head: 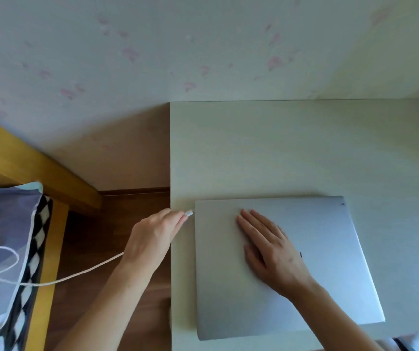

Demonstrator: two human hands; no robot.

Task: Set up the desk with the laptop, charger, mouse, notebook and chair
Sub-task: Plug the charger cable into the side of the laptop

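Pale desk (pixel 304 148) abuts the wall with its rear half bare, the closed laptop (pixel 287 264) lying near the front-left corner, right hand (pixel 271 252) flat and open on its lid, left hand (pixel 152 239) pinching the charger plug (pixel 189 213) against the laptop's left edge.

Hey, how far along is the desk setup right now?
Done: the closed laptop lies on the desk. In hand: the left hand holds the charger plug at the laptop's left edge, its cable trailing to the bed, while the right hand rests flat on the lid. Left: no mouse, notebook or chair in view.
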